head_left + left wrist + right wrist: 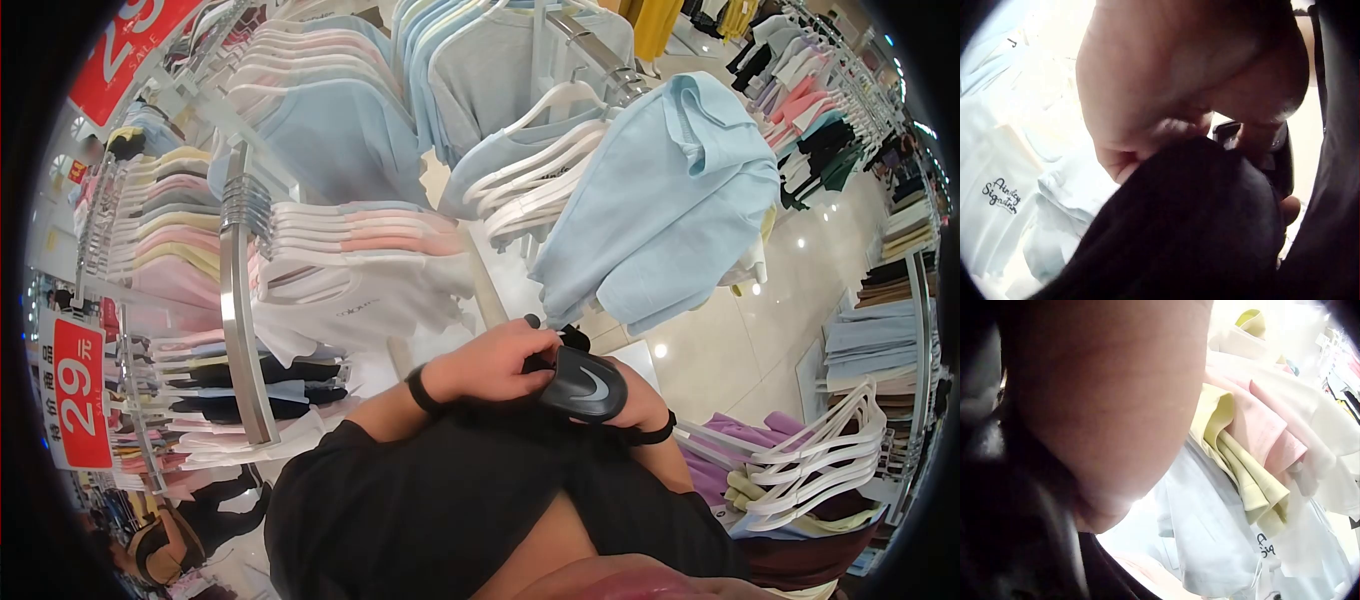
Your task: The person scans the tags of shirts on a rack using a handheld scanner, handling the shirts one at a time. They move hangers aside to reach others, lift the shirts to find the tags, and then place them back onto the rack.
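Two hands (pixel 500 360). Two black wristbands (pixel 655 432). One swoosh-marked black piece (pixel 583 385). Two large red 29 signs (pixel 82 395). One pale-blue top (pixel 665 190) at chrome rail's (pixel 600 48) near end. White hangers (pixel 808 475) over purple clothes (pixel 728 440): perhaps five.

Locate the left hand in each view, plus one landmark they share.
Head: the left hand is just below centre, beside the black swoosh case.
Left wrist: large, upper middle.
Right wrist: not discernible; the large hand is the right hand.
Shared landmark: pale-blue clothing, right of centre in head, at left in left wrist, lower middle in right wrist.
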Action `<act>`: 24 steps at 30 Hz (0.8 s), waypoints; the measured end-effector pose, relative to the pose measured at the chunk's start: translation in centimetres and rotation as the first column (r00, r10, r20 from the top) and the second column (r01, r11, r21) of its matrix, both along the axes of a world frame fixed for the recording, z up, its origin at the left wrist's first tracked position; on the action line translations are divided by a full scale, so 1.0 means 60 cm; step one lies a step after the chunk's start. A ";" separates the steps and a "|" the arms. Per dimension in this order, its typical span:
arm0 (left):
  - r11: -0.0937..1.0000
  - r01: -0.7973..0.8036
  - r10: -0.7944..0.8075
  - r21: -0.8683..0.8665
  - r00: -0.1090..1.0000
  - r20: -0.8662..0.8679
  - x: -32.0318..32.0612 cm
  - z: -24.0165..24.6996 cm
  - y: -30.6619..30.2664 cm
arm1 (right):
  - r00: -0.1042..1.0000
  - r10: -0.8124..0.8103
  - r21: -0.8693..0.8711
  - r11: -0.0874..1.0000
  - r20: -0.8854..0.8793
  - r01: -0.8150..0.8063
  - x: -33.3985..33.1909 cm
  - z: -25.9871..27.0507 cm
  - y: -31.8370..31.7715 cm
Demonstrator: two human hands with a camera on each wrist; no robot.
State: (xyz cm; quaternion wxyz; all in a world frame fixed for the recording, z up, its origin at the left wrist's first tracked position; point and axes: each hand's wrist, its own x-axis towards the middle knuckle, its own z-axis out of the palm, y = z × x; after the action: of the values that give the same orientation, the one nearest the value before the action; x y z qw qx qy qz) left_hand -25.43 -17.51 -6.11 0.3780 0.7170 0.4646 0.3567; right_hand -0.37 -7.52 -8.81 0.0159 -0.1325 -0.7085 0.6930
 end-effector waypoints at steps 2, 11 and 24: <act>0.993 0.076 -0.077 -0.093 0.997 -0.006 -0.010 -0.001 0.005 | 0.999 -0.011 -0.011 1.000 0.035 0.011 -0.001 0.004 -0.001; 0.995 0.097 -0.097 -0.012 0.994 -0.057 -0.017 -0.017 0.008 | 1.000 0.021 -0.009 1.000 0.006 -0.021 -0.005 0.006 -0.003; 0.995 0.088 -0.095 0.048 0.984 0.151 -0.008 -0.034 0.012 | 0.983 -0.173 0.026 0.984 -0.058 0.175 0.008 0.006 -0.011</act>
State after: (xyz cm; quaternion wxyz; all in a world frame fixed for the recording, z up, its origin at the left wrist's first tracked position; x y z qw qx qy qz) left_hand -25.94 -16.77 -8.17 0.4137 0.7157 0.3932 0.4026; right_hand 0.10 -8.17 -8.43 0.0981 -0.1742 -0.7041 0.6814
